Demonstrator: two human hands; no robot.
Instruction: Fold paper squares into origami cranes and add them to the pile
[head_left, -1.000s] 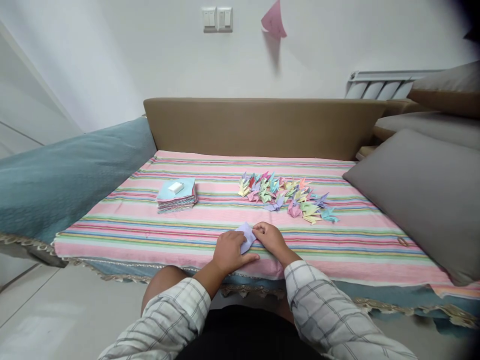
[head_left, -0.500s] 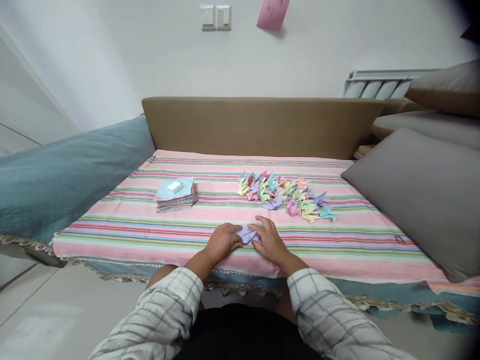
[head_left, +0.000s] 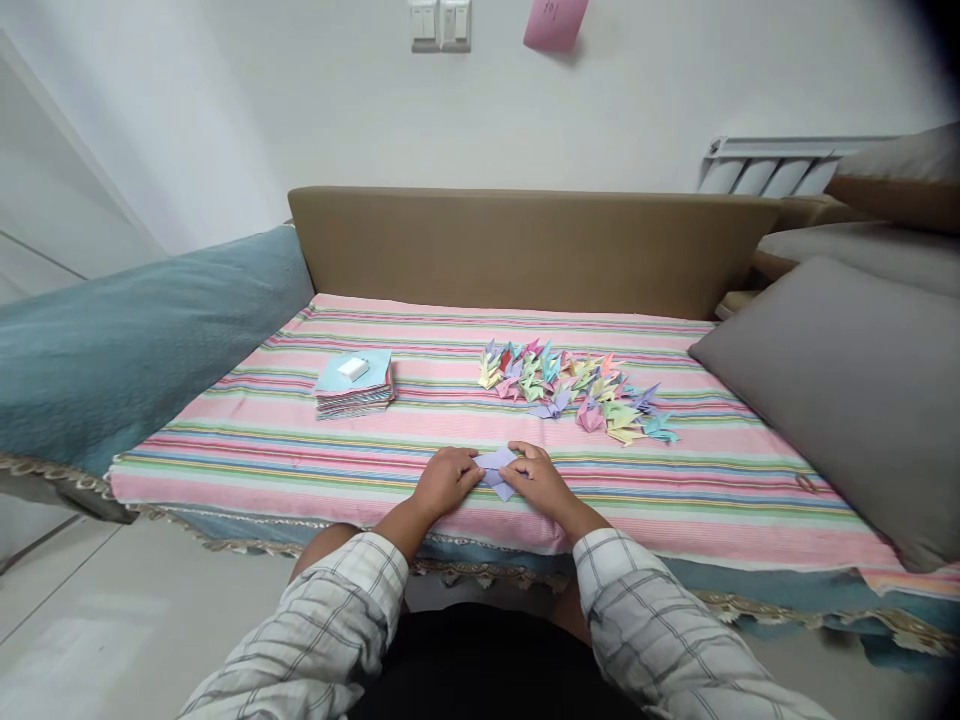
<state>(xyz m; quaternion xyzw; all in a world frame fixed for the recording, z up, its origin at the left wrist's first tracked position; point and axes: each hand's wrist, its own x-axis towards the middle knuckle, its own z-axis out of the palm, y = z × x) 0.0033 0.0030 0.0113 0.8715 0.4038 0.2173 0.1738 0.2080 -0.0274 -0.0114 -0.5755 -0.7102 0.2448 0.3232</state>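
Note:
A partly folded sheet of purple origami paper (head_left: 498,459) lies at the front of the striped cloth, between my two hands. My left hand (head_left: 445,482) pinches its left corner, thumb on top. On the opposite side, my right hand (head_left: 541,482) grips the right part with thumb and fingers closed over the edge. One pointed flap extends toward me below the thumbs. Beyond my hands is a cluster of folded paper cranes (head_left: 589,413) in many colours.
A stack of square paper (head_left: 354,402) carries a small white block (head_left: 352,369) at the left. Grey cushions (head_left: 825,390) crowd the right end. The brown backrest (head_left: 525,250) borders the far side, and a small brownish loop (head_left: 806,484) lies at right.
The purple paper's flaps have shifted, now showing a diamond-like outline with a point toward me. Both thumbs have come down onto it, closer together. The camera view has moved slightly.

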